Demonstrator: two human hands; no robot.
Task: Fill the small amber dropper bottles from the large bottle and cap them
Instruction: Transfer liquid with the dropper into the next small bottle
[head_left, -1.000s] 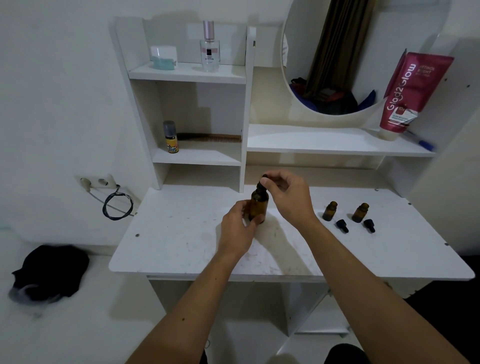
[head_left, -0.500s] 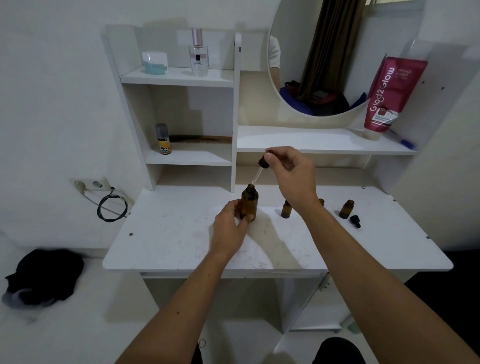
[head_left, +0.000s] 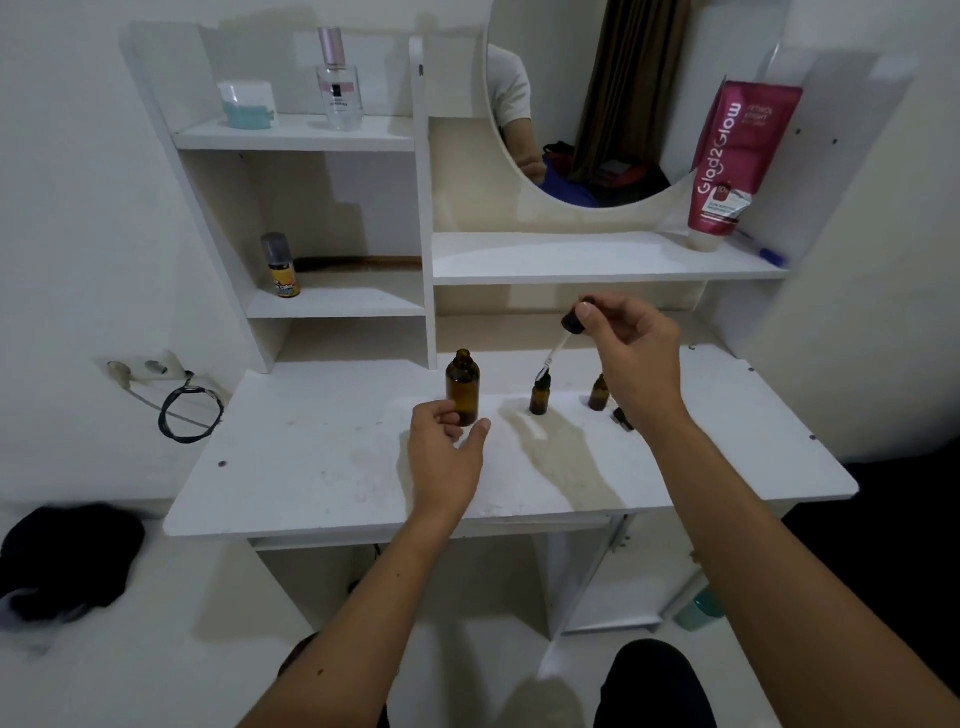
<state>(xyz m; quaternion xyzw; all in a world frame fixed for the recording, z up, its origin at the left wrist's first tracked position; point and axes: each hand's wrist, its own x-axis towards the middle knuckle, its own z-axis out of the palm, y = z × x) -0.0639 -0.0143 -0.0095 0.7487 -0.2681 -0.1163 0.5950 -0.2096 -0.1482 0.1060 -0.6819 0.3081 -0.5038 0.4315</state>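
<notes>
The large amber bottle stands uncapped near the middle of the white table. My left hand sits just in front of it, fingers loosely apart, barely touching or just off the glass. My right hand pinches the black bulb of the large bottle's dropper, its glass tip angled down over the mouth of a small amber bottle. A second small bottle stands to the right, partly behind my right wrist, with a small black dropper cap lying beside it.
Shelves rise behind the table with a perfume bottle, a small yellow-labelled bottle and a red tube beside a round mirror. A wall socket with a looped cable is at the left. A dark cloth lies on the floor.
My right hand lifted the dropper out of the large bottle and carried it right, over a small bottle. My left hand loosened its hold on the large bottle.
</notes>
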